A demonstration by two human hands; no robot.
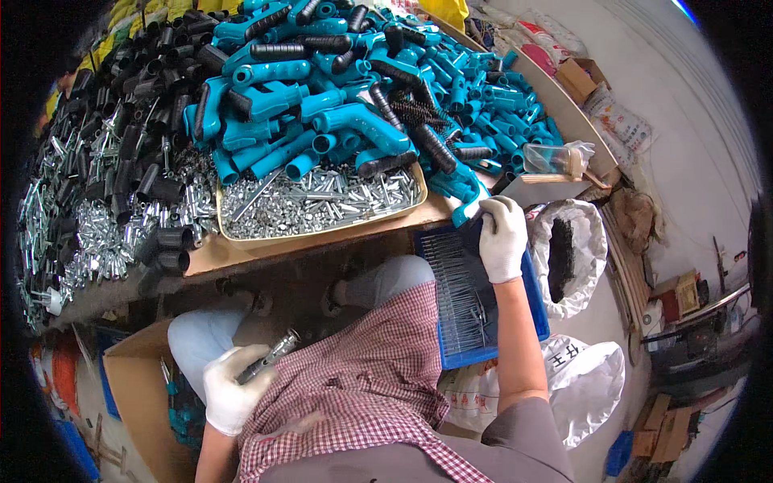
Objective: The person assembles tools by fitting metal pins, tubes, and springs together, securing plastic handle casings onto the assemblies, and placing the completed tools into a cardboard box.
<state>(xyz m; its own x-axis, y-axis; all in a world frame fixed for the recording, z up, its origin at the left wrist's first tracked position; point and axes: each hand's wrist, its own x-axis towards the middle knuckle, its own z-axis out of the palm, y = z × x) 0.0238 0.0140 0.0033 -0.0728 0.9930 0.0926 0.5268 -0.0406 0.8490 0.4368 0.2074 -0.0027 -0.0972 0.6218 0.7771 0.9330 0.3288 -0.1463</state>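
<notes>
My left hand (pixel 236 390), in a white glove, is closed around a short dark cylindrical part with a shiny metal end (pixel 279 352), held above my lap. My right hand (pixel 503 239), gloved too, is reaching to the table's front edge. Its fingers are bent against a teal plastic housing (pixel 467 211) at the edge of the pile; the fingertips are partly hidden. Just left of that lies a shallow cream tray (pixel 322 228) full of small metal pins and nuts. Behind the tray rises a heap of teal pistol-shaped housings (pixel 362 125) with black grips.
Black tubes (pixel 153 181) and silver metal fittings (pixel 98 241) cover the table's left. A blue bin (pixel 538 314) holding thin metal rods stands below my right arm, beside white sacks (pixel 594 241). A cardboard box (pixel 133 378) stands at left. A clear plastic package (pixel 555 159) lies on the right side.
</notes>
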